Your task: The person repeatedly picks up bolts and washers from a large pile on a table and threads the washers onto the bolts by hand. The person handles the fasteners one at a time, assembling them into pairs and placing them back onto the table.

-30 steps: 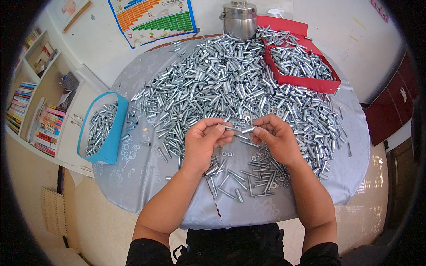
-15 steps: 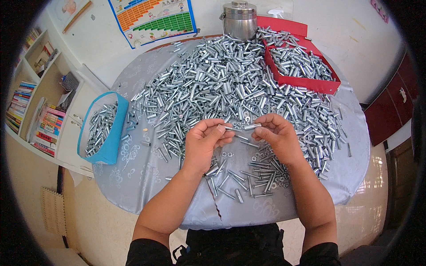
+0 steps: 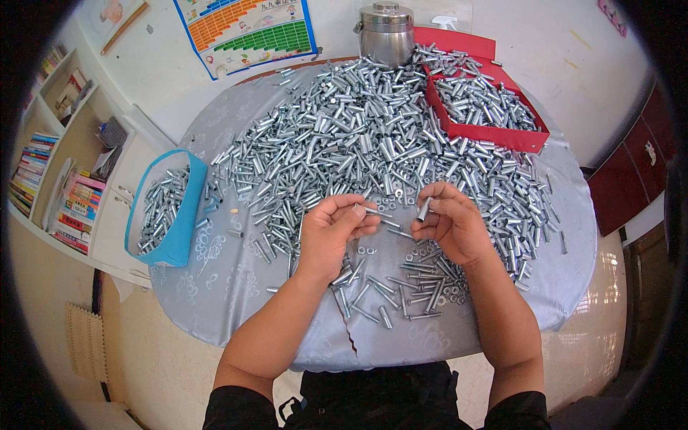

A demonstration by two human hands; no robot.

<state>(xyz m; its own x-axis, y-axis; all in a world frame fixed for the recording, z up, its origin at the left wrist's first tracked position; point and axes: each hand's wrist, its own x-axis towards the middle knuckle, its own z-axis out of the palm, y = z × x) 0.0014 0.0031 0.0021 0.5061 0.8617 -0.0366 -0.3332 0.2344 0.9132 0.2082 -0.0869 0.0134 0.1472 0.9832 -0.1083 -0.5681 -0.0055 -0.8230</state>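
My left hand (image 3: 331, 231) is closed, pinching a thin bolt (image 3: 378, 213) that points to the right. In my right hand (image 3: 453, 223) a short metal sleeve (image 3: 423, 210) is held between thumb and fingers, tilted with its open end low. The two parts are apart. Both hands hover over the near edge of a large pile of metal sleeves and bolts (image 3: 344, 136). Just below them, loose bolts (image 3: 426, 294) and several nuts (image 3: 367, 251) lie on the grey tablecloth (image 3: 236, 315).
A blue box (image 3: 188, 222) with metal sleeves in it stands at the left table edge. At the back right is a red box (image 3: 494, 130) heaped with similar parts. A steel pot (image 3: 387, 34) stands behind the pile. A bookshelf (image 3: 79, 158) is on the left.
My right hand has turned the sleeve from lying level to a steep tilt and moved slightly right. The left hand with the bolt has barely moved.
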